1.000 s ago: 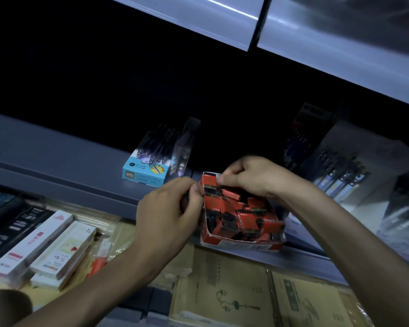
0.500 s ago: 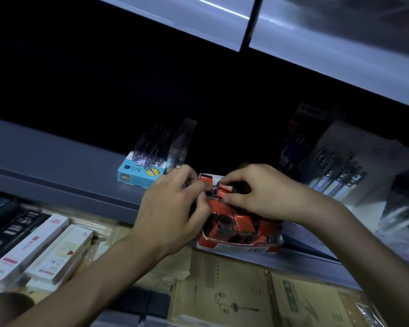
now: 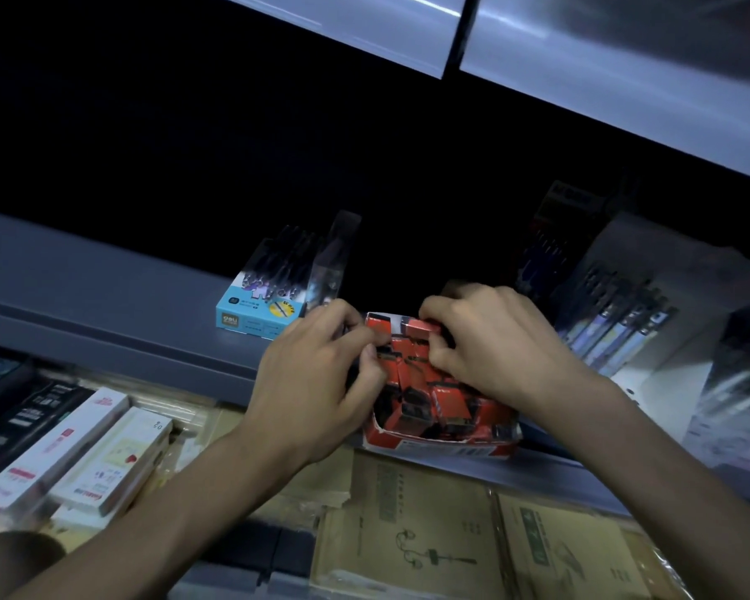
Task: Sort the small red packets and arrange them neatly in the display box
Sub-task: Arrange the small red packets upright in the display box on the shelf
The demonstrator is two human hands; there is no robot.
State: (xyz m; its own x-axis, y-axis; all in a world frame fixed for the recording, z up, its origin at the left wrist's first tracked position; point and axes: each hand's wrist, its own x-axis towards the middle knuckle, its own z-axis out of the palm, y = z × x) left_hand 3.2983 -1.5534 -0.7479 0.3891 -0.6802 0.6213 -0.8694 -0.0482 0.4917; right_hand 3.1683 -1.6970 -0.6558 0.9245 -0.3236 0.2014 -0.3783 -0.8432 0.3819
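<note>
A red display box (image 3: 440, 446) with a white torn rim stands on the grey shelf (image 3: 105, 305), tilted toward me. Several small red packets (image 3: 412, 374) lie jumbled inside it. My left hand (image 3: 321, 374) is at the box's left side, with its fingertips curled onto packets near the back left corner. My right hand (image 3: 490, 344) reaches over the back of the box and pinches a red packet (image 3: 421, 327) at the top. Both hands hide the back part of the box.
A blue pen box (image 3: 260, 313) stands left of the red box. Packs of pens (image 3: 615, 322) lean at the right. Below the shelf lie white boxes (image 3: 83, 452) at left and brown paper notebooks (image 3: 451, 534) in front.
Both hands have closed in over the back of the box. My right hand has moved left onto a packet at the top. My left hand has moved in from the side.
</note>
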